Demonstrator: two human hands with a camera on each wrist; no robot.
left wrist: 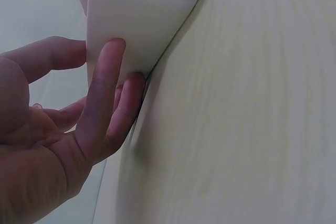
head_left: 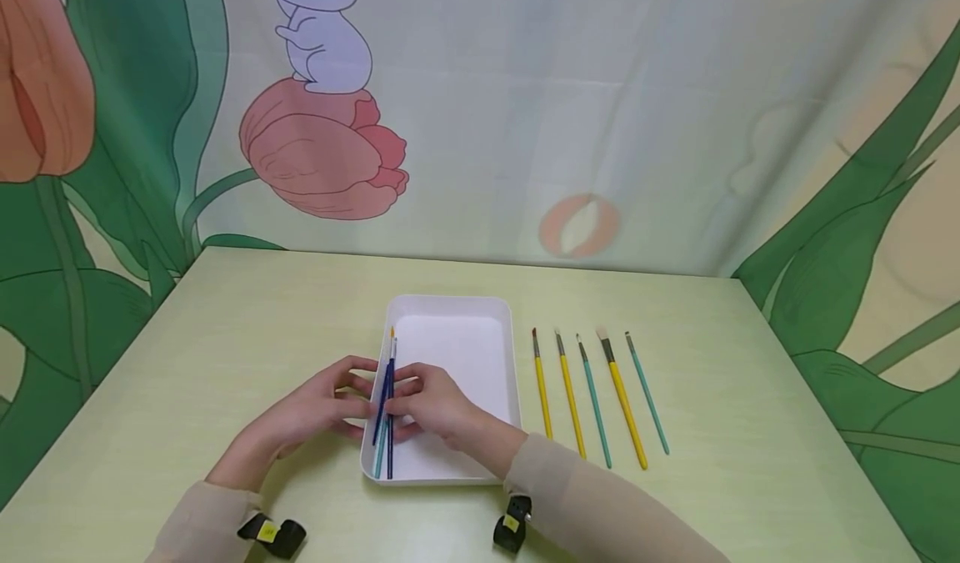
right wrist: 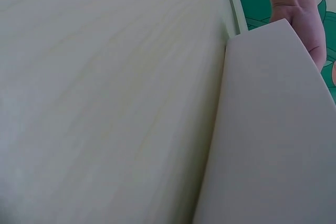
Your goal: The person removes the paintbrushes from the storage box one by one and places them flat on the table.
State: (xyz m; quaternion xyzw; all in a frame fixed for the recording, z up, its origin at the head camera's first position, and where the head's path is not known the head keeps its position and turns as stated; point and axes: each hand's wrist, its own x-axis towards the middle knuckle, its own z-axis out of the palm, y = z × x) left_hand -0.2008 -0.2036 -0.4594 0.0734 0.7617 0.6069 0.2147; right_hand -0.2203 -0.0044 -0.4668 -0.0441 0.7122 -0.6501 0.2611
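Note:
In the head view, slim paintbrushes (head_left: 390, 450) with dark blue and light blue handles lie bunched lengthwise along the left side of a white tray (head_left: 457, 306). My right hand (head_left: 438, 404) reaches over the tray from the right, its thumb and fingers curled at the dark blue handles; part of the bunch is hidden behind them. From outside, my left hand (head_left: 322, 400) touches the tray's left wall with spread, slightly bent fingers. The left wrist view shows those fingertips (left wrist: 113, 51) against the wall. Only the tray's side (right wrist: 268, 129) and a bit of hand show in the right wrist view.
Right of the tray, several paintbrushes with yellow handles (head_left: 621, 396) and teal handles (head_left: 648, 396) lie in a spaced row on the pale table (head_left: 247, 296). A printed curtain (head_left: 525, 129) hangs behind the table's far edge. Black cameras (head_left: 512, 523) sit on both wrists.

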